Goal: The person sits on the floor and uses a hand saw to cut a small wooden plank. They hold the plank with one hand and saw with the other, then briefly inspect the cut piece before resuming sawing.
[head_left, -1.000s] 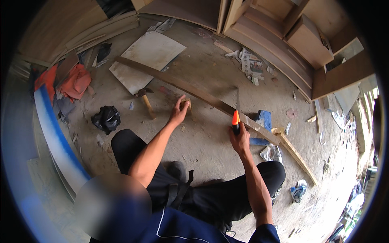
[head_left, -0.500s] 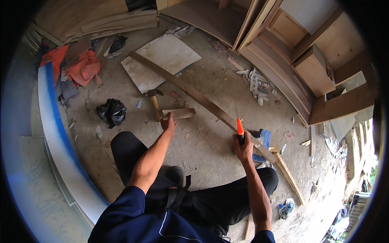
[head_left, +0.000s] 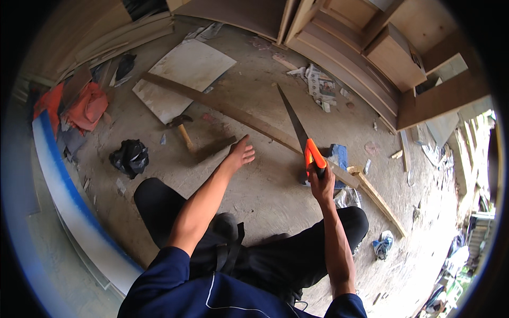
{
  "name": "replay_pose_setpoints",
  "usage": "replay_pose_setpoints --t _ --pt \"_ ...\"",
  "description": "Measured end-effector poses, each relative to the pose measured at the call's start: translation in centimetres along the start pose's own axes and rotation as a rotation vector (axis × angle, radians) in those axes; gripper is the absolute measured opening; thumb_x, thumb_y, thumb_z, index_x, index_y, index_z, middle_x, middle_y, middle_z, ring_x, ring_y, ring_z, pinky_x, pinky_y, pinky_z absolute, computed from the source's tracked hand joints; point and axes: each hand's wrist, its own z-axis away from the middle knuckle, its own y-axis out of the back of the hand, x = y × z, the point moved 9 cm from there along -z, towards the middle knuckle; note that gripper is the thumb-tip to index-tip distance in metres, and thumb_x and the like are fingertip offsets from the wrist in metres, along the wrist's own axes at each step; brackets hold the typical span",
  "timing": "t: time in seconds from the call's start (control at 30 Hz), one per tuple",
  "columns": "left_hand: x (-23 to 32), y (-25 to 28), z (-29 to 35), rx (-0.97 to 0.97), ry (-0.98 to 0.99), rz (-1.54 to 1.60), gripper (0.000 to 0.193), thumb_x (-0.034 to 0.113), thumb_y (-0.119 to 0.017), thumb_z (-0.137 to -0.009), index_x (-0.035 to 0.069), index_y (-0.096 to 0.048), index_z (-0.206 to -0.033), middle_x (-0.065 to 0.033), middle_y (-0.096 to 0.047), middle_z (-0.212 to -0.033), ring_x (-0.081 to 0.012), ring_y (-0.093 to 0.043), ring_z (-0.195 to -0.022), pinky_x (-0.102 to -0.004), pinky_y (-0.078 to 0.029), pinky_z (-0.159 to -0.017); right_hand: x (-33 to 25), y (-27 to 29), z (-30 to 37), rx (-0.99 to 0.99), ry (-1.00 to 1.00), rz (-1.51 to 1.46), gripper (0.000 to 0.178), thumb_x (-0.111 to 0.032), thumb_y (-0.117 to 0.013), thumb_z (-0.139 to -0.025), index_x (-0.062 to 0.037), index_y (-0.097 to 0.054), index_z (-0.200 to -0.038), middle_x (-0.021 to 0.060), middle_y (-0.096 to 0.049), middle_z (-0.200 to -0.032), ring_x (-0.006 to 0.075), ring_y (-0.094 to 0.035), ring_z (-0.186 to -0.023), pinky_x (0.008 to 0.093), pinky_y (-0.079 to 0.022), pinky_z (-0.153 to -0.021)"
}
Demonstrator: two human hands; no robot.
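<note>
- Daylight enters from the right, strongest at the lower right, where the concrete floor (head_left: 424, 259) burns out to near white.
- Glare swallows detail in the clutter (head_left: 456, 262) along that rim.
- Brightness falls off leftward; the stacked boards (head_left: 124, 40) at upper left sit in dim, brownish shade.
- Recesses of the wooden cabinet (head_left: 450, 108) are darker than its faces.
- The orange saw handle (head_left: 318, 154) looks vivid and fairly crisp.
- Bluish haze softens the far left, beside the blue-edged panel (head_left: 61, 191).
- Fisheye distortion bows straight edges; the corners go black.
</note>
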Motion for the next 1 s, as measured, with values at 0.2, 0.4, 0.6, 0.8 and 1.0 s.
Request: replay_pose_setpoints --t 0.2,0.4,0.6,0.8,1.0 --pt "0.5 -9.5 -3.6 0.072 0.031 -0.101 0.097 0.059 -0.066 -0.083 0.010 -0.019 -0.152 -0.0205 -0.027 -0.151 -0.0363 -0.041 -0.131 -0.0473 -0.047 -0.099 0.5 5.9 2.2 0.136 -0.125 -0.007 0.025 -0.019 -0.065 -0.091 -0.0021 -0.059 -0.109 0.0101 -0.060 -0.072 0.0198 -0.061 -0.065 0.0320 -0.047 -0.061" --pt "-2.1 -9.8 -9.4 0.216 -0.007 -0.072 0.075 0.052 -0.069 -0.080 0.007 -0.040 -0.133 -0.0145 -0.042 -0.132 -0.0291 -0.050 -0.115 -0.0437 -0.049 -0.095 3.9 13.2 7.5 0.289 -0.189 -0.110 0.026 -0.012 -0.063 -0.092 -0.0016 -0.063 -0.116 -0.0006 -0.059 -0.074 0.0083 -0.054 -0.062 0.0241 -0.044 -0.058" --pt "-5.3 -9.7 -6.3 0.141 -0.155 0.156 0.049 0.030 -0.069 -0.070 0.013 -0.049 -0.111 -0.0055 -0.049 -0.114 -0.0192 -0.052 -0.104 -0.0409 -0.047 -0.088 8.5 20.7 13.9 0.657 -0.274 -0.067 0.021 -0.019 -0.061 -0.095 0.0002 -0.065 -0.102 0.0003 -0.059 -0.071 0.0071 -0.053 -0.059 0.0231 -0.041 -0.054" --pt "-5.5 -6.4 -5.5 0.194 -0.214 0.199 0.040 0.024 -0.068 -0.075 0.013 -0.050 -0.108 -0.0067 -0.050 -0.110 -0.0223 -0.053 -0.105 -0.0448 -0.052 -0.087 8.5 19.9 11.4 0.614 -0.314 -0.100 0.026 -0.026 -0.059 -0.098 -0.0005 -0.065 -0.102 -0.0023 -0.056 -0.073 0.0050 -0.049 -0.062 0.0221 -0.038 -0.054" --pt "-5.2 -8.1 -4.3 0.099 -0.159 0.115 0.044 0.026 -0.064 -0.077 0.013 -0.045 -0.115 -0.0074 -0.048 -0.114 -0.0240 -0.053 -0.106 -0.0463 -0.053 -0.088 9.3 19.4 11.1 0.530 -0.327 -0.189 0.028 -0.028 -0.055 -0.100 -0.0016 -0.062 -0.101 0.0002 -0.058 -0.069 0.0064 -0.054 -0.058 0.0221 -0.040 -0.052"
